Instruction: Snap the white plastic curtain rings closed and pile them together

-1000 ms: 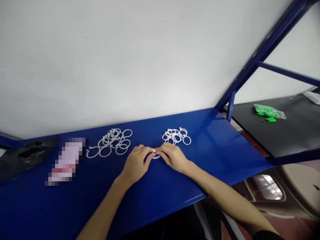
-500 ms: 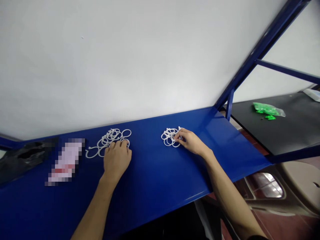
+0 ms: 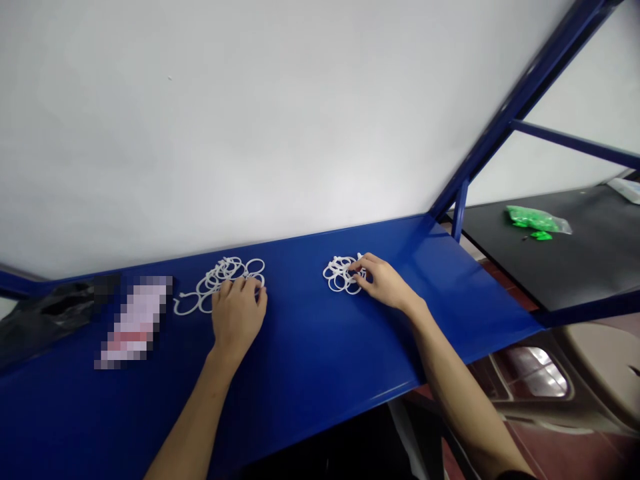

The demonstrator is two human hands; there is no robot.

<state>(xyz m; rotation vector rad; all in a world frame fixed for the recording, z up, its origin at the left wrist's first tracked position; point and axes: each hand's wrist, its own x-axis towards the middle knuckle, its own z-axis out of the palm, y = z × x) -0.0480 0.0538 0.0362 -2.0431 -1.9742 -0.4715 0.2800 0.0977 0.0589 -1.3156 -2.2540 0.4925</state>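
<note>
At a blue shelf (image 3: 320, 353), we lay our left hand (image 3: 236, 319) on the near right edge of the larger heap of white rings (image 3: 205, 295), fingers curled down. Our right hand (image 3: 384, 283) touches the smaller heap (image 3: 339, 275) from its right side. We cannot tell whether either hand grips a ring. The heaps lie well apart along the shelf, near the wall, bare blue between them and toward the front edge.
</note>
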